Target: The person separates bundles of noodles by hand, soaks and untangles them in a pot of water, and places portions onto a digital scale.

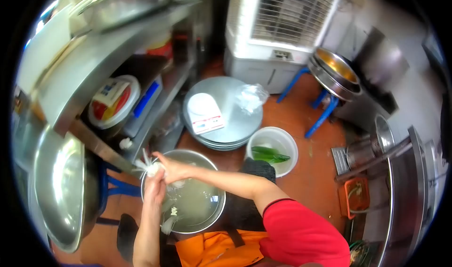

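Note:
My left hand [153, 188] and my right hand [173, 170] are close together over the left rim of a metal basin [222, 210]. Both are closed around a whitish bundle [154, 168] whose thin, translucent strands fan out past the fingers; blur hides what it is made of. Cloudy liquid [194, 197] fills the basin below. Small pale bits [173, 211] float there, and a wispy white piece [168, 225] lies by the near rim.
Stacked round metal lids [228, 130] beyond the basin carry a white scale [204, 107] and a clear plastic bag [252, 97]. A white bucket [291, 142] holds green leaves [270, 155]. At left are a large metal bowl [59, 187] and a steel shelf [113, 45]; an air cooler [240, 41] stands behind.

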Motion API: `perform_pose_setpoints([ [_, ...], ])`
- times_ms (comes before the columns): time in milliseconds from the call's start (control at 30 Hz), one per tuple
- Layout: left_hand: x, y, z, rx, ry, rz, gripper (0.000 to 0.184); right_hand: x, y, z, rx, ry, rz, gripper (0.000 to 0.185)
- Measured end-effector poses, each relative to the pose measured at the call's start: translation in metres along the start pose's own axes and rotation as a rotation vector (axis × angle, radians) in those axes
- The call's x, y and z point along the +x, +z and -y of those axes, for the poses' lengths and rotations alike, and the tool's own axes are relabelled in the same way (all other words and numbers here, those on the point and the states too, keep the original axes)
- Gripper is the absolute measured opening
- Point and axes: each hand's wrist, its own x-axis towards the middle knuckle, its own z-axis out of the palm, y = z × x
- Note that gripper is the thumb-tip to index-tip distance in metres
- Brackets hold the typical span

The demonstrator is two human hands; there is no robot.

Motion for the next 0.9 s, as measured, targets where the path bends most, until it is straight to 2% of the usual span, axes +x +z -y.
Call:
perform_pose_setpoints([
  [33,0.001,-0.004,0.0,-0.023,0.003,-0.033,0.039,-0.003,-0.001,0.002,0.025,-0.063,0.021,0.107],
  [67,0.001,-0.006,0.001,-0.051,-0.031,-0.066,0.038,-0.003,0.0,0.002,0.042,-0.028,0.073,0.104],
  [100,0.004,-0.013,0.006,-0.102,-0.027,-0.028,0.038,-0.002,0.007,-0.007,-0.02,-0.082,0.058,0.102],
  [167,0.003,-0.017,0.007,-0.147,-0.031,0.01,0.036,-0.013,-0.002,0.027,-0.01,0.138,0.127,0.097],
  [200,-0.002,-0.008,0.001,-0.199,-0.077,-0.051,0.036,-0.014,0.007,0.016,-0.023,0.135,0.048,0.097],
  [233,-0.004,-0.005,0.0,-0.206,-0.079,-0.067,0.035,-0.013,0.003,0.029,-0.082,0.216,0.072,0.098],
  [267,-0.005,-0.001,0.0,-0.227,-0.075,-0.056,0.034,-0.016,0.004,0.027,-0.067,0.176,0.062,0.095],
  [367,-0.005,-0.004,0.008,-0.209,-0.007,-0.021,0.037,-0.013,0.007,0.019,-0.304,0.304,0.151,0.093],
  [400,-0.005,-0.004,0.007,-0.146,0.028,0.028,0.041,-0.011,0.007,0.01,-0.286,0.192,0.119,0.082],
  [500,-0.01,-0.003,0.0,0.037,0.07,0.128,0.05,-0.013,0.003,-0.009,-0.143,-0.063,0.061,0.048],
  [567,-0.015,0.0,-0.015,0.257,0.052,0.166,0.058,-0.007,-0.011,0.01,-0.032,0.16,0.102,0.033],
  [633,-0.034,0.012,-0.035,0.247,-0.018,0.194,0.071,-0.009,-0.032,0.036,0.209,0.334,0.109,0.034],
  [667,-0.031,0.006,-0.03,0.364,0.039,0.183,0.083,-0.01,-0.042,0.047,0.335,0.401,0.116,0.032],
  [700,-0.03,0.001,-0.03,0.423,-0.003,0.158,0.085,-0.009,-0.044,0.041,0.508,0.406,0.064,0.026],
  [767,-0.031,-0.01,-0.03,0.545,-0.093,0.112,0.09,-0.009,-0.053,0.028,0.702,0.387,0.075,0.027],
  [800,-0.033,-0.012,-0.031,0.592,-0.093,0.089,0.08,-0.01,-0.057,0.03,0.801,0.4,0.074,0.029],
  [900,-0.038,-0.005,-0.054,0.836,-0.032,0.094,0.067,-0.016,-0.062,0.018,0.937,0.48,0.091,0.025],
])
